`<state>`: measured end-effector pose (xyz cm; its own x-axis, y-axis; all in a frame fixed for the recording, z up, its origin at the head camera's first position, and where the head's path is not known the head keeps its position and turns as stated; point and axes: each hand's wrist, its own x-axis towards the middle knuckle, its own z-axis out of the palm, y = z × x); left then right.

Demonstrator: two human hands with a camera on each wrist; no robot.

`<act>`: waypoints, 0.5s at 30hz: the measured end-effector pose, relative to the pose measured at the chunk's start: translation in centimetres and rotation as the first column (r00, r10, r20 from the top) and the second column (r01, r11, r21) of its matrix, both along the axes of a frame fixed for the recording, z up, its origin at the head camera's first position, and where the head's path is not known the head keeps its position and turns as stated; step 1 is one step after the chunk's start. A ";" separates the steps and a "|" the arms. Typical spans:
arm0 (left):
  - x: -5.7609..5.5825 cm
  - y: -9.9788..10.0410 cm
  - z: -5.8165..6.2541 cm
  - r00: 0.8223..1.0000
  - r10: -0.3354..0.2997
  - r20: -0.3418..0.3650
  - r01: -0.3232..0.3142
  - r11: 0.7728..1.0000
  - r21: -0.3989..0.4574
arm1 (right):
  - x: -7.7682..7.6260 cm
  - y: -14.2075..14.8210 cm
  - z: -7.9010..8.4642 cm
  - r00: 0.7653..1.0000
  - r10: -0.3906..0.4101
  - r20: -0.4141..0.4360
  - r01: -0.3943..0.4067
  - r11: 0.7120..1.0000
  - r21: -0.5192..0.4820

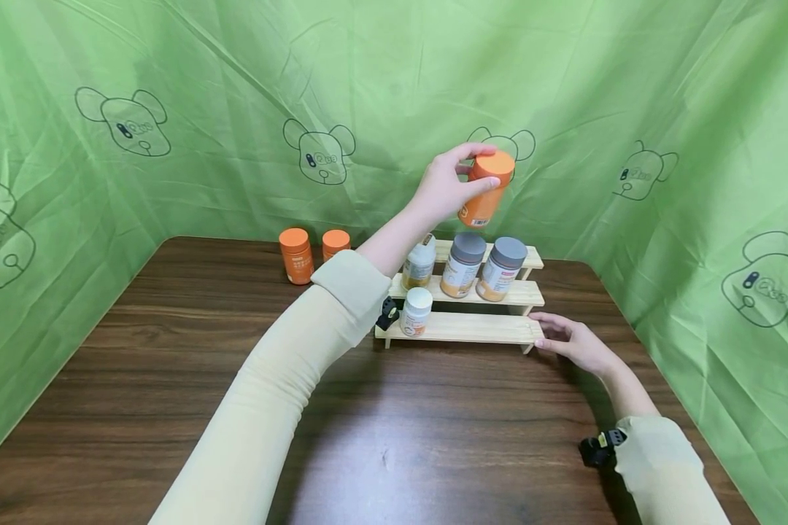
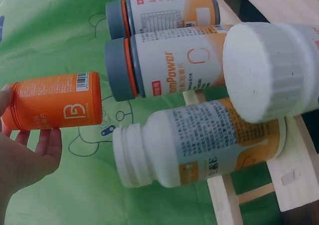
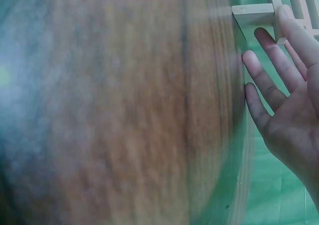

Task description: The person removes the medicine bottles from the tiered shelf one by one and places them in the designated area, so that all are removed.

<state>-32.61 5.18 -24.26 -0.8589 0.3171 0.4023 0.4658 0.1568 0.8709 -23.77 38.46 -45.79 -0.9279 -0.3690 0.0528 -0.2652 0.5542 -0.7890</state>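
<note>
My left hand grips an orange bottle by its upper part, thumb on the near side, holding it raised above the top tier of a wooden three-tier shelf. In the left wrist view this orange bottle has a barcode near its base. My right hand pinches the right end of the bottom tier, thumb at the front and forefinger at the back. Its other fingers are loosely extended in the right wrist view. On the middle tier stand two grey-capped bottles and a white-necked bottle.
A small white bottle stands on the left of the bottom tier. Two more orange bottles are at the back of the dark wood table, one partly hidden by my left sleeve. Green cloth hangs behind and at both sides.
</note>
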 end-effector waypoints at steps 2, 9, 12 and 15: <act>0.1 -0.3 0.3 1.000 0.007 -0.013 -0.007 1.000 -0.003 | 0.0 0.0 0.0 1.000 0.000 0.001 0.000 1.000 -0.002; 0.6 -1.7 1.1 1.000 0.009 -0.004 -0.009 1.000 0.008 | 0.1 0.0 0.1 1.000 -0.003 0.008 0.003 1.000 -0.006; 0.8 -2.3 1.5 1.000 0.007 0.010 -0.007 1.000 0.010 | 0.1 0.0 0.2 1.000 -0.003 0.010 0.003 1.000 -0.002; 1.0 -2.7 1.7 1.000 0.009 0.008 -0.009 1.000 0.012 | 0.2 0.0 0.3 1.000 -0.005 0.010 0.005 1.000 0.005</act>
